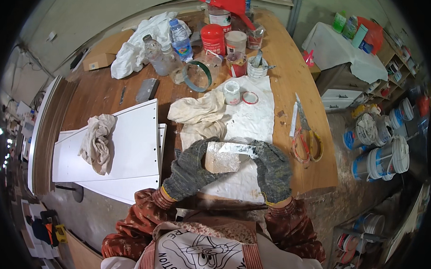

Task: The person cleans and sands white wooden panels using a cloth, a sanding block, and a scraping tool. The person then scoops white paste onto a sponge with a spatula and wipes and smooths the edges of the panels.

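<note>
My left hand [189, 167], in a dark grey knitted glove, is closed round the left side of a square, tan-to-silvery speckled piece [222, 162]; its exact kind is unclear. Across from it, my right hand [272, 168], gloved alike, grips one end of a thin white-smeared blade [235, 148] like a putty knife. The blade lies across the piece's top edge, apparently touching it. Its handle is hidden in the glove. Below both hands spreads a stained white cloth [257, 103]. A small white-coated jar [231, 93] stands on the cloth, beside a red-rimmed lid [250, 98].
Beige rags [197, 110] lie beyond my left hand. White panels [129, 145] with a crumpled rag [97, 142] rest at the left. Scissors [308, 142] and a narrow white knife [294, 119] lie at the right. Bottles [181, 41], tape [197, 76] and cans [213, 39] crowd the far side.
</note>
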Demonstrator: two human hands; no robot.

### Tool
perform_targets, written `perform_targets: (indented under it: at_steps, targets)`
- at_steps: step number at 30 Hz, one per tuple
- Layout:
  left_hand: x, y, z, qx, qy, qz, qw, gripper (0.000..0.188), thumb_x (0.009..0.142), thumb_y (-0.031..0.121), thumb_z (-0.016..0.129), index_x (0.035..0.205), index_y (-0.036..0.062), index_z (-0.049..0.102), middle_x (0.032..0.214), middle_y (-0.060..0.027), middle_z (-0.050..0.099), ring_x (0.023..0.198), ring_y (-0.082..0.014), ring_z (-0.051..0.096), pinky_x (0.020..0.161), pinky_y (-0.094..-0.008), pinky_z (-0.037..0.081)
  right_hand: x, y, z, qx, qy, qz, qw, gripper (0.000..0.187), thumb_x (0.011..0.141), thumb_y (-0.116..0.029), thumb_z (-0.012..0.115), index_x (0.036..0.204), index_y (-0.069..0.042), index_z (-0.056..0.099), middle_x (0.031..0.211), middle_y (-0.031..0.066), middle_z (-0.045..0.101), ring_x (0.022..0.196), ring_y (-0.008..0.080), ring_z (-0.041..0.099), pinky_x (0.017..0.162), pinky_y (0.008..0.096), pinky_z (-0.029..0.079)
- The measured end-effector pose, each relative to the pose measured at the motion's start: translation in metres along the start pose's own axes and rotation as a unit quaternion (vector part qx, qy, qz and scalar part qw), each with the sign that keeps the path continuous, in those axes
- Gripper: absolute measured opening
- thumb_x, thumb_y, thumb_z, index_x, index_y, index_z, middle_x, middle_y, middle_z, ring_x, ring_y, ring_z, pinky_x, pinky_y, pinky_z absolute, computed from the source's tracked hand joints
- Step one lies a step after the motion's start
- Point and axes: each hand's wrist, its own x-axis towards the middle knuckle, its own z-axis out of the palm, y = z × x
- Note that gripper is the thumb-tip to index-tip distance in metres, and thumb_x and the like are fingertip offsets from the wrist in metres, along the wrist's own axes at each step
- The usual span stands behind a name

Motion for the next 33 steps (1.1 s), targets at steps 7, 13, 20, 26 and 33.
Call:
perform_targets:
  at_steps: [7,13,20,26,33]
  targets:
    - [0.003,0.006,0.000,0.008,-0.002,0.023,1.000,0.063,0.073,0.032,0.078,0.123,0.0031,0.054,0.116,-0.0190,0.058,0.108,-0.0351,0.057,0.094,-0.0431,0.046,0.001,0.005,-0.018,-0.099,0.013,-0.016,0.995,0.033,0.080,0.008,0.051,0.108,-0.001,0.065,0.107,0.0154,0.066,0.100,0.0298,0.062,0.092,0.0371,0.049]
    - [0.001,0.016,-0.007,0.043,-0.013,0.046,0.998,0.058,0.073,0.026,0.076,0.122,0.0033,0.055,0.118,-0.0179,0.059,0.108,-0.0346,0.059,0.092,-0.0404,0.047,-0.012,0.016,0.005,0.273,0.101,0.098,0.952,0.027,0.086,0.005,0.053,0.110,-0.002,0.063,0.114,0.0138,0.062,0.104,0.0253,0.060,0.093,0.0373,0.048]
    - [-0.009,-0.007,0.000,0.136,-0.069,0.146,0.978,0.054,0.072,0.021,0.071,0.122,0.0044,0.056,0.124,-0.0168,0.057,0.111,-0.0316,0.058,0.091,-0.0399,0.049,0.022,0.000,-0.023,-0.119,0.101,0.006,0.988,0.023,0.077,-0.004,0.066,0.100,-0.003,0.065,0.103,0.0154,0.061,0.097,0.0316,0.059,0.086,0.0405,0.049]
    - [-0.008,-0.004,0.037,0.176,-0.054,0.217,0.959,0.052,0.072,0.019,0.067,0.122,0.0073,0.058,0.125,-0.0106,0.059,0.088,-0.0280,0.063,0.071,-0.0395,0.053,0.031,0.006,-0.013,-0.245,-0.004,-0.112,0.963,0.022,0.075,-0.014,0.068,0.095,-0.003,0.063,0.112,0.0152,0.056,0.108,0.0329,0.053,0.091,0.0459,0.043]
    - [-0.017,0.009,0.071,0.297,-0.001,0.231,0.926,0.034,0.077,0.026,0.063,0.110,0.0178,0.063,0.125,-0.0019,0.056,0.089,-0.0195,0.060,0.070,-0.0350,0.048,0.031,0.008,-0.016,-0.287,-0.072,-0.145,0.944,0.016,0.076,-0.011,0.064,0.090,-0.003,0.062,0.108,0.0149,0.058,0.106,0.0333,0.054,0.090,0.0457,0.044]
